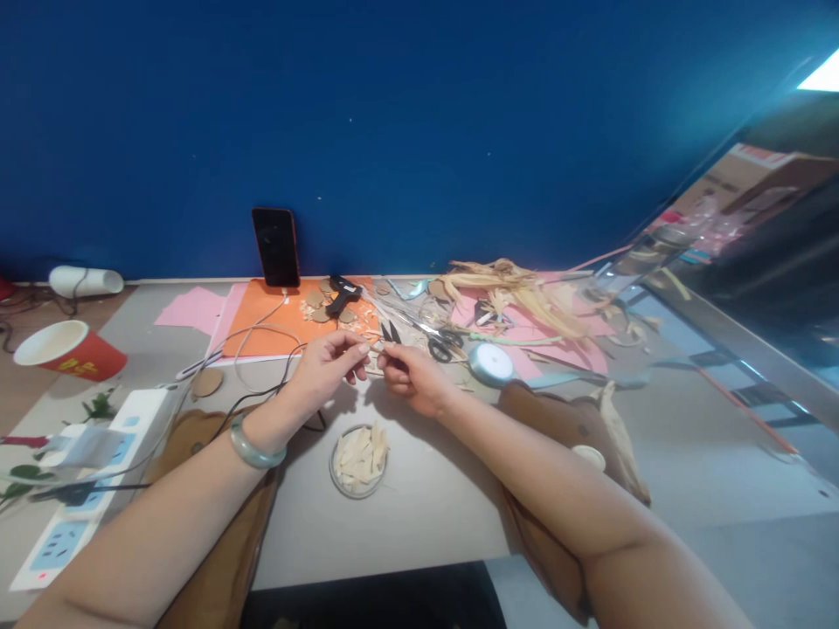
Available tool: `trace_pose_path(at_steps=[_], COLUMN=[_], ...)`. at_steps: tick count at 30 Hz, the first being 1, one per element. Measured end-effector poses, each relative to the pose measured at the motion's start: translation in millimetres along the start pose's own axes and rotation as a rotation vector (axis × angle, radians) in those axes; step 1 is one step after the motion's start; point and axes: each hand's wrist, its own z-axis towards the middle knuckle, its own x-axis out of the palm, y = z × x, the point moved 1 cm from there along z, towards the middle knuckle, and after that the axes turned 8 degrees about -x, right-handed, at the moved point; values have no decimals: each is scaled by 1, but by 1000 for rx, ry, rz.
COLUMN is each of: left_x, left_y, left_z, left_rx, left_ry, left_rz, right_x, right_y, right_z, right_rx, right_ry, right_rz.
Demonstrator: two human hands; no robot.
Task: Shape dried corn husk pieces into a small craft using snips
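Note:
Above the middle of the table, my left hand (333, 360) and my right hand (416, 376) meet fingertip to fingertip. Both are closed in a pinch on a small pale piece (376, 346), too small to make out fully. Two dark pointed blades (391, 332) stick up just past my right thumb; whether that hand holds them I cannot tell. Below the hands sits a round clear dish (333, 476) of pale, dry husk pieces (360, 456). Black-handled scissors (447, 347) lie behind my right hand. A black glue gun (343, 297) rests on orange paper (253, 323) behind my left.
A phone (276, 247) leans on the blue wall. Long dry husks (504, 284) lie on pink paper, near a ribbon roll (491, 363). At left are a power strip (65, 542), cables and a red paper cup (72, 349). Brown cushions (544, 415) lie under both forearms.

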Motion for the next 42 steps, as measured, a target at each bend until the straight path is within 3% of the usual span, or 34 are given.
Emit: trace_pose_path(at_steps=[3, 10, 17, 20, 25, 28, 37, 42], left_x=[1, 1, 2, 2, 3, 2, 1, -1], left_y=[-1, 2, -3, -4, -7, -6, -4, -3], left_z=[0, -1, -2, -2, -4, -4, -1, -1], left_rx=[-11, -115, -65, -73, -78, -55, -10, -7], left_ry=[-1, -5, -50, -57, -33, -12, -51, -47], left_rz=[-2, -52, -54, -102, -98, -70, -32, -23], right_x=[1, 6, 7, 7, 7, 7, 5, 7], right_y=[1, -1, -1, -2, -1, 3, 6, 3], right_z=[-2, -6, -9, -8, -5, -4, -5, -6], right_rx=[-32, -267, -391, -351, -82, 2, 67, 4], right_ry=[-9, -96, -98, -89, -30, -13, 54, 61], right_rz=[3, -121, -361, -285, -61, 9, 76, -55])
